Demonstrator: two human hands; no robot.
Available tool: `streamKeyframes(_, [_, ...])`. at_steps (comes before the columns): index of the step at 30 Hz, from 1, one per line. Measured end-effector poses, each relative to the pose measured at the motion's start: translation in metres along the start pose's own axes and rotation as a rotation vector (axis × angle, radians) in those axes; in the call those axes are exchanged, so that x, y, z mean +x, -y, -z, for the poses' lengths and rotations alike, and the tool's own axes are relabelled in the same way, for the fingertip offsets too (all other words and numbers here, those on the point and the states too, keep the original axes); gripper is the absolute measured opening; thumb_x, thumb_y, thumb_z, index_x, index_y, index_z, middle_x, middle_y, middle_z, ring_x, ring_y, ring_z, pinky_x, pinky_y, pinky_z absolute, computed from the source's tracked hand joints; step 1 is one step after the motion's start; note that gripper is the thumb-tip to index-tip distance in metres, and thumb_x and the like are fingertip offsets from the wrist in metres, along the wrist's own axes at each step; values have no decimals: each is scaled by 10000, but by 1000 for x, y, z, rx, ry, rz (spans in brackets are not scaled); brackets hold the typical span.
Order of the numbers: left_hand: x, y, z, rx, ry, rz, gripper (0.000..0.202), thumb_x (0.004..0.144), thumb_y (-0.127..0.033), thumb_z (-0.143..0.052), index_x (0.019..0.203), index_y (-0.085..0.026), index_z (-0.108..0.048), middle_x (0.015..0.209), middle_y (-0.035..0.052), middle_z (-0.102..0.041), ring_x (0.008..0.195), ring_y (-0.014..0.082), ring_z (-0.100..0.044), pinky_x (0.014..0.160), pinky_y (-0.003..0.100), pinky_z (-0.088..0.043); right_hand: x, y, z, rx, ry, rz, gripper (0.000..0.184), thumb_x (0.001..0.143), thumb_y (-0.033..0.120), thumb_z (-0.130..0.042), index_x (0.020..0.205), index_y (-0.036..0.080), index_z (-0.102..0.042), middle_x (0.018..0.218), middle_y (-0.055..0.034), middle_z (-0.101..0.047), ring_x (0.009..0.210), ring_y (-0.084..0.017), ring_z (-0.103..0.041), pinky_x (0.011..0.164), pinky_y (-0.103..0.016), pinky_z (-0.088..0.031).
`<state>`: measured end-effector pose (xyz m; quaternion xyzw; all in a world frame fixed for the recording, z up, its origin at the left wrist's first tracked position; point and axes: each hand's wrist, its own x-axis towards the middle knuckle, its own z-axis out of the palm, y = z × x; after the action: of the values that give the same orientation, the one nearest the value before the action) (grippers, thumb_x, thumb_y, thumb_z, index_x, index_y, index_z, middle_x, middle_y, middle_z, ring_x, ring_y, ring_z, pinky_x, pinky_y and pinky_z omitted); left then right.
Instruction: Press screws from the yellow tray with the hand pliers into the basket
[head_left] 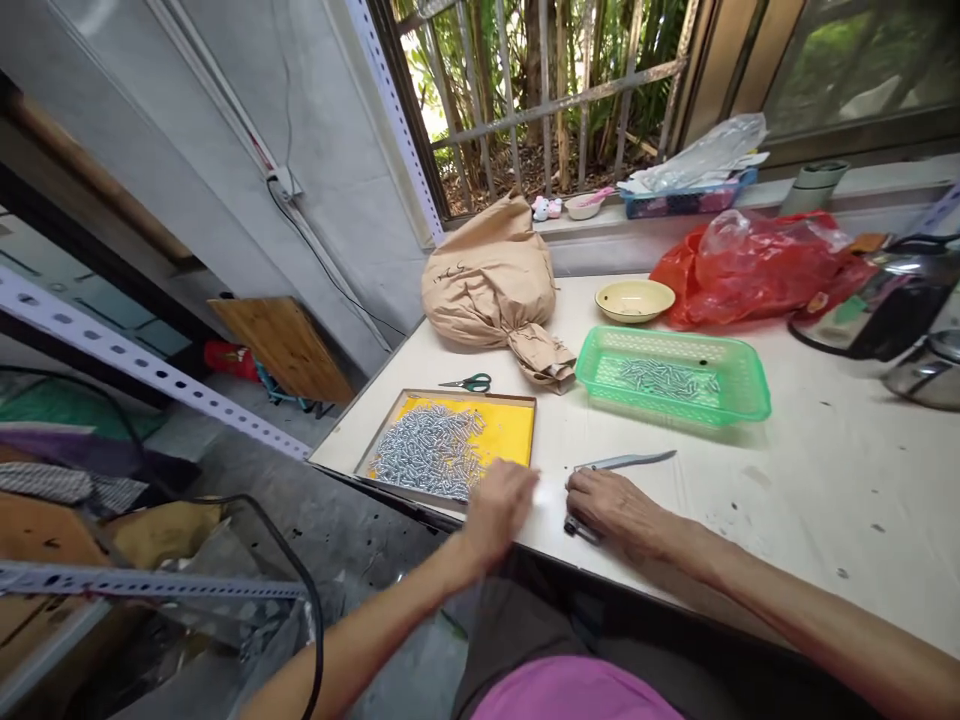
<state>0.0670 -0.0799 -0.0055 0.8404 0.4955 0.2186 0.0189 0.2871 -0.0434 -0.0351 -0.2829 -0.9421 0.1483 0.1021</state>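
Observation:
My left hand (499, 510) is slightly blurred at the near right corner of a shallow tray (534, 432). Its fingers are curled together, and whatever they hold is hidden. A heap of small silvery metal pieces (427, 450), like springs or screws, covers much of the tray's yellow lining (510, 425). My right hand (611, 508) rests on the table near its front edge, closed around a small metal tool (583, 530) with a dark end. Just beyond its fingers lies a slim grey pointed tool (634, 460). More silvery pieces are in a green plastic basket (739, 405).
Green-handled scissors (478, 382) lie behind the tray. A brown paper bag (487, 275), a cream bowl (635, 300), a red plastic bag (757, 270) and a kettle (885, 300) stand farther back on the white table (795, 510). A perforated metal rail (150, 360) runs at left.

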Motion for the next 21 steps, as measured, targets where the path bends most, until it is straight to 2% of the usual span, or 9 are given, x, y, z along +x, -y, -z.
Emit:
streamKeyframes(1, [10, 22, 7, 57, -23, 113, 240, 944, -222, -408, 967, -195, -645, 885, 71, -630, 883, 183, -561, 787, 301, -456, 0, -1, 0, 47, -34, -25, 192, 914, 168, -411, 904, 182, -603, 893, -70, -589, 828, -177, -520, 736, -299, -389])
streamKeyframes(3, [29, 62, 15, 145, 11, 228, 243, 939, -218, -417, 1026, -183, -642, 954, 79, -615, 937, 192, -544, 795, 299, -453, 1, -1, 0, 94, -66, -55, 243, 943, 160, -351, 913, 188, -591, 874, -61, -598, 807, -167, -533, 729, -285, -396])
streamKeyframes(5, [45, 93, 16, 219, 106, 256, 256, 932, -192, -413, 1038, -175, -645, 974, 77, -598, 959, 194, -525, 786, 292, -443, 2, 0, -2, 35, -43, -52, 239, 920, 127, -372, 856, 196, -591, 850, -61, -601, 791, -175, -534, 713, -291, -390])
streamKeyframes(7, [57, 113, 14, 273, 220, 215, 263, 923, -167, -409, 1017, -169, -655, 988, 76, -582, 964, 193, -509, 782, 289, -429, 5, 1, -3, -64, 4, -27, 200, 860, 91, -438, 807, 204, -594, 831, -65, -598, 787, -190, -530, 704, -308, -378])
streamKeyframes(11, [74, 126, 9, 299, 359, 130, 247, 912, -167, -425, 957, -151, -667, 979, 91, -558, 980, 211, -479, 751, 288, -408, 12, 5, -1, -110, 114, 21, 144, 740, 86, -563, 838, 185, -599, 861, -66, -601, 814, -203, -530, 715, -319, -360])
streamKeyframes(17, [89, 126, 11, 329, 507, -12, 195, 883, -112, -446, 837, -127, -635, 929, 118, -563, 950, 223, -474, 708, 285, -396, 21, 11, -1, -131, 162, -70, 139, 768, 79, -532, 847, 166, -605, 845, -88, -617, 795, -206, -553, 680, -304, -343])
streamKeyframes(21, [91, 130, 12, 290, 535, -58, 152, 867, -116, -471, 822, -134, -614, 892, 112, -566, 914, 214, -485, 713, 283, -397, 28, 12, -7, -99, 144, -181, 156, 818, 78, -490, 859, 166, -612, 850, -93, -633, 762, -193, -574, 637, -288, -338])
